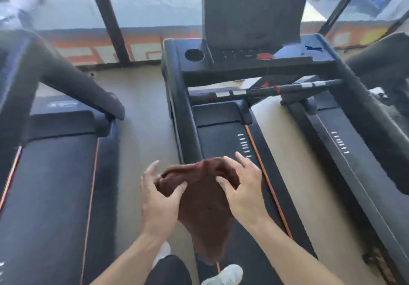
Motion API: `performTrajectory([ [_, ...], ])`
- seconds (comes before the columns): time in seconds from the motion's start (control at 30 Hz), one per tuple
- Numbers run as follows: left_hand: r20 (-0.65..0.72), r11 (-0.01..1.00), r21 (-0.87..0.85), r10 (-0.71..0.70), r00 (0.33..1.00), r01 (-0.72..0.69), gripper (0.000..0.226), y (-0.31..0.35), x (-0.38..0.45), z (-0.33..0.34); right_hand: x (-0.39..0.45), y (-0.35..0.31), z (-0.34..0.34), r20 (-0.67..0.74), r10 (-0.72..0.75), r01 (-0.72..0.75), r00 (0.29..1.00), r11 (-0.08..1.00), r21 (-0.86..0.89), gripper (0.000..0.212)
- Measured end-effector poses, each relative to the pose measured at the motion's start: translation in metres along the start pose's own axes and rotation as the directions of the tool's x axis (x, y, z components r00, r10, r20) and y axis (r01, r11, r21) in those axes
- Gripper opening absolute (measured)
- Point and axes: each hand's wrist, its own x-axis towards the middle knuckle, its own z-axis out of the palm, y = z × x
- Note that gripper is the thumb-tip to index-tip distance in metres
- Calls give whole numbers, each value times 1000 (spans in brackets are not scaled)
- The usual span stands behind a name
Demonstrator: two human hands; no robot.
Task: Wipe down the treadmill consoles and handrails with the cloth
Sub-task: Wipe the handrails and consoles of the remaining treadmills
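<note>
Bright windows (143,7) back a row of black treadmills; the left hand (158,202) and right hand (241,190) both grasp a brown cloth (203,207) between them, its tail drooping below, the console (250,52) well beyond

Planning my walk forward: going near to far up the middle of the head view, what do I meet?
White shoe → brown cloth, held in both hands → treadmill belt → crossbar → red button → upright console screen.
</note>
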Motion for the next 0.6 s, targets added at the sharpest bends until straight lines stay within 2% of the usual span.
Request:
performTrajectory([
  [0.03,-65,996,62,-55,996,59,77,-4,2,3,10,6,9,102,42,-38,994,999,-39,56],
  [0.07,-75,986,96,-132,988,139,85,-9,3,8,18,12,19,229,120,-114,966,993,-37,64],
  [0.13,34,935,141,-334,942,326,75,-16,3,23,26,23,36,496,226,-270,839,963,18,74],
  [0.2,216,880,151,-473,854,450,58,-25,0,47,25,30,53,612,217,-336,760,938,85,79],
  [0.27,278,868,38,-484,830,494,52,-31,0,70,26,33,63,634,226,-391,739,911,132,81],
  [0.37,189,870,-74,-468,863,488,48,-34,17,89,37,29,71,624,182,-400,759,888,228,71],
  [0.53,130,908,-82,-398,908,410,50,-12,79,104,102,16,88,618,148,-372,772,894,250,79],
  [0.6,98,930,-85,-349,932,357,49,-1,119,110,147,5,94,660,171,-409,732,884,224,77],
])
